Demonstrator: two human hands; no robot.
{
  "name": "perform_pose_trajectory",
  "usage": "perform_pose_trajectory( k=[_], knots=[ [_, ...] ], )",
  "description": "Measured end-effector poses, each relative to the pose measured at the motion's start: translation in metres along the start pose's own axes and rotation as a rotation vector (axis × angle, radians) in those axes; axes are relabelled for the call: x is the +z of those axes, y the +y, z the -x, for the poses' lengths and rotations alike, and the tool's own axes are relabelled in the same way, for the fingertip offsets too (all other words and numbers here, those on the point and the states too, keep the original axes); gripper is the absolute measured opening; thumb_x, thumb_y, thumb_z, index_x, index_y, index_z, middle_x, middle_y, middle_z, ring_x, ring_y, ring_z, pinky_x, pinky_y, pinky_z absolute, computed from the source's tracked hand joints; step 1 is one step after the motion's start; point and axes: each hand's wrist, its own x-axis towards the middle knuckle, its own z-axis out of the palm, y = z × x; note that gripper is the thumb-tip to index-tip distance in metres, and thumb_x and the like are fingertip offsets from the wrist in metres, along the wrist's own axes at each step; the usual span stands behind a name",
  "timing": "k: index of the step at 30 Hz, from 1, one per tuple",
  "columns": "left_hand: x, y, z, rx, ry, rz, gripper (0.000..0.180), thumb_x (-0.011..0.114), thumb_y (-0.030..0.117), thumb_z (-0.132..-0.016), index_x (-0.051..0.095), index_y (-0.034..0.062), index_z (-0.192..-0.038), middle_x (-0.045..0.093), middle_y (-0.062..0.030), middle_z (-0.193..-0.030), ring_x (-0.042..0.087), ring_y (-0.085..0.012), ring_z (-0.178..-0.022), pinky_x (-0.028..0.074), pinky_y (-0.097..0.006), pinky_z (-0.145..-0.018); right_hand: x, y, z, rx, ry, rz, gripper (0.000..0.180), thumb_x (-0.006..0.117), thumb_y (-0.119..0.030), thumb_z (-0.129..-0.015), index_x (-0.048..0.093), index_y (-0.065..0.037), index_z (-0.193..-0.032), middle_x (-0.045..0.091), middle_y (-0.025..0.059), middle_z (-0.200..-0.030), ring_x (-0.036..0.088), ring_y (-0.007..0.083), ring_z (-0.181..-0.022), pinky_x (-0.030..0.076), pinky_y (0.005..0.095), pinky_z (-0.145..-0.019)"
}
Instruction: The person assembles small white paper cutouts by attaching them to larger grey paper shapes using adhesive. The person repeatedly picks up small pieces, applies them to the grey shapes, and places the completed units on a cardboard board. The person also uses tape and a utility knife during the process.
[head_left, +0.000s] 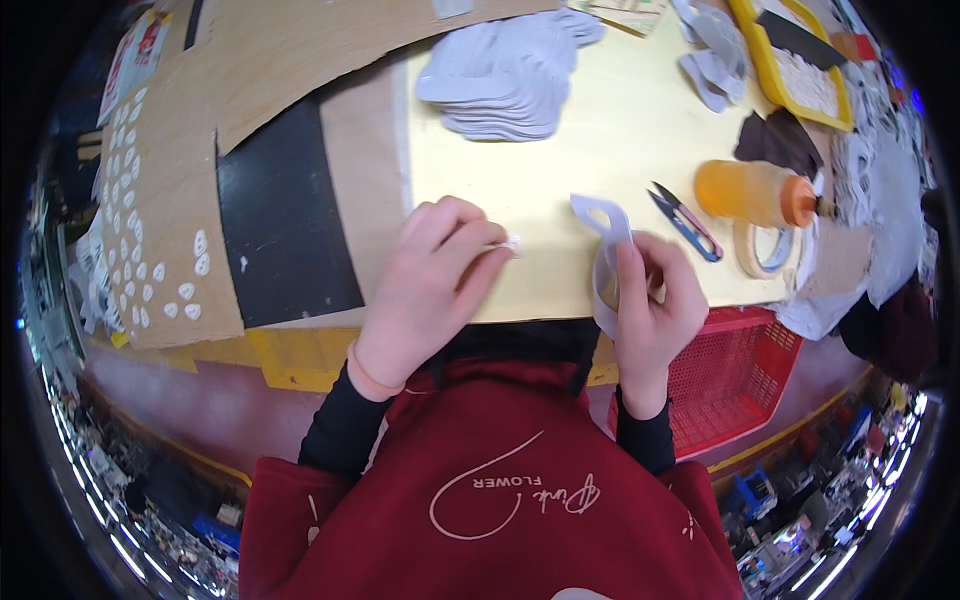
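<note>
My left hand pinches a tiny white piece between thumb and fingertips, above the pale yellow table sheet. Its exact kind is too small to make out. In my right hand is a thin light-grey cut piece with an oval hole near its upper end; part of it hangs down beside the thumb, at the table's front edge. A stack of similar grey cut pieces lies farther back. Just beyond the right hand lie thread snips with blue and pink handles.
An orange-filled bottle lies by a tape roll at right. A yellow tray stands behind. Small white pieces dot the cardboard at left, beside a black panel. Below the table edge sits a red basket.
</note>
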Motion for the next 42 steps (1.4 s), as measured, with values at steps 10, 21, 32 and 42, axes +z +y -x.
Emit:
perform_pose_trajectory(
  k=[10, 21, 32, 42],
  knots=[
    [0.007, 0.010, -0.003, -0.170, 0.032, 0.009, 0.014, 0.075, 0.000, -0.084, 0.062, 0.0009, -0.087, 0.060, -0.0098, -0.093, 0.060, -0.0270, -0.083, 0.048, -0.036, -0.073, -0.077, 0.050, -0.027, 0.085, 0.436, 0.231, 0.015, 0.072, -0.007, -0.091, 0.072, -0.002, -0.105, 0.072, 0.0066, -0.096, 0.064, 0.0173, -0.089, 0.046, 0.0291, -0.078],
    [0.005, 0.008, -0.006, -0.405, 0.063, 0.105, 0.020, 0.078, 0.000, -0.081, 0.058, 0.0036, -0.084, 0.058, -0.0017, -0.093, 0.047, -0.0101, -0.073, 0.036, -0.024, -0.061, -0.138, 0.122, -0.013, 0.266, 0.668, 0.274, 0.019, 0.068, -0.012, -0.095, 0.072, -0.002, -0.111, 0.070, 0.0117, -0.112, 0.065, 0.0236, -0.106, 0.049, 0.0356, -0.089],
    [-0.001, 0.004, -0.005, -0.460, 0.081, 0.174, 0.016, 0.076, 0.007, -0.090, 0.061, 0.0012, -0.090, 0.055, 0.0017, -0.077, 0.042, -0.0075, -0.067, 0.037, -0.023, -0.060, -0.137, 0.145, -0.003, 0.276, 0.430, 0.477, 0.028, 0.068, -0.016, -0.095, 0.072, -0.007, -0.121, 0.060, 0.0138, -0.127, 0.056, 0.0322, -0.122, 0.043, 0.0422, -0.105],
    [-0.002, 0.010, -0.005, -0.305, 0.032, -0.003, 0.008, 0.072, 0.003, -0.089, 0.067, -0.0010, -0.095, 0.061, -0.0063, -0.093, 0.056, -0.0169, -0.079, 0.044, -0.028, -0.068, -0.113, 0.088, -0.070, -0.115, 0.237, 0.326, 0.020, 0.070, -0.006, -0.091, 0.074, -0.002, -0.110, 0.068, 0.0118, -0.119, 0.063, 0.0277, -0.115, 0.048, 0.0358, -0.099]
  ],
)
